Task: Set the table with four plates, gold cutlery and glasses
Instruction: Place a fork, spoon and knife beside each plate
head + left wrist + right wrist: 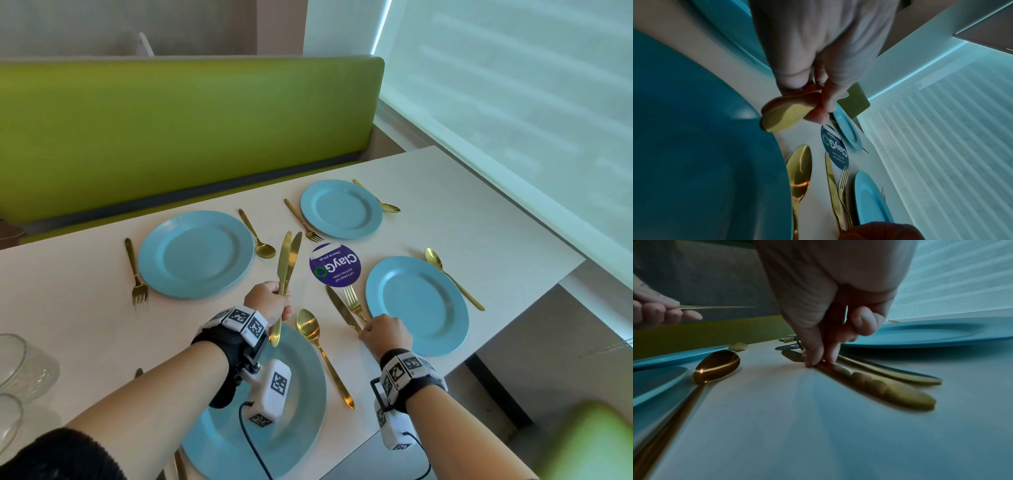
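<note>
Four blue plates lie on the white table: far left, far right, near right and near left, the last partly under my left arm. My left hand grips two gold knives by their handles, blades pointing away above the table. My right hand pinches the handle of a third gold knife that lies flat beside a fork, left of the near right plate. In the right wrist view thumb and forefinger press on that knife.
Gold spoons and forks flank the plates. A round purple sticker marks the table's middle. Clear glasses stand at the left edge. A green bench runs behind; the table edge drops off at right.
</note>
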Demonstrator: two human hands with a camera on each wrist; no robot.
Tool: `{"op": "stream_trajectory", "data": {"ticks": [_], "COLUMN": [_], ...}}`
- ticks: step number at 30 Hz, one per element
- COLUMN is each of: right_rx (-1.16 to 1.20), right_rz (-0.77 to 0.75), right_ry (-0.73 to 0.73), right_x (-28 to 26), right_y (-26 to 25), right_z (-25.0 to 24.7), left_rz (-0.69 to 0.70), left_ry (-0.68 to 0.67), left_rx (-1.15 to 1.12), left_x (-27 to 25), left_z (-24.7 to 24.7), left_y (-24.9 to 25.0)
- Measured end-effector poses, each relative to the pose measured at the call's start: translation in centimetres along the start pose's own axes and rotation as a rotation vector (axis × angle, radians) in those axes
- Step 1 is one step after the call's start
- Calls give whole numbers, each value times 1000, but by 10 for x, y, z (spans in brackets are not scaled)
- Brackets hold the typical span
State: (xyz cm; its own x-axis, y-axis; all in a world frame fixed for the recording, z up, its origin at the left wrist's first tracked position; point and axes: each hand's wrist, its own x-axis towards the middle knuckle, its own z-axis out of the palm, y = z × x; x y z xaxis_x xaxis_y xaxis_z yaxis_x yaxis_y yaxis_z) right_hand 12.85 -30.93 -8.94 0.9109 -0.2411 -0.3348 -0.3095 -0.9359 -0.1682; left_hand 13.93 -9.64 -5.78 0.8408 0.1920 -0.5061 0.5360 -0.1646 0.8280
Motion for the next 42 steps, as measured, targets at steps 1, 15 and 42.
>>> {"op": "stream_trajectory", "data": {"ticks": [1,15,42], "right_rx": [-4,101,56], "right_rz": [5,112,91], "right_ry": [2,-6,35], "right_x": [0,-14,-25], "right_y": [0,8,-18], "right_z": [0,-9,-1], "left_rz": [0,22,39], "left_ry": [1,-53,-72], "left_rx": [3,81,72], "left_x": [0,-5,-8], "left_z": [-1,-7,-14], "left_y": [-1,-4,-10]}}
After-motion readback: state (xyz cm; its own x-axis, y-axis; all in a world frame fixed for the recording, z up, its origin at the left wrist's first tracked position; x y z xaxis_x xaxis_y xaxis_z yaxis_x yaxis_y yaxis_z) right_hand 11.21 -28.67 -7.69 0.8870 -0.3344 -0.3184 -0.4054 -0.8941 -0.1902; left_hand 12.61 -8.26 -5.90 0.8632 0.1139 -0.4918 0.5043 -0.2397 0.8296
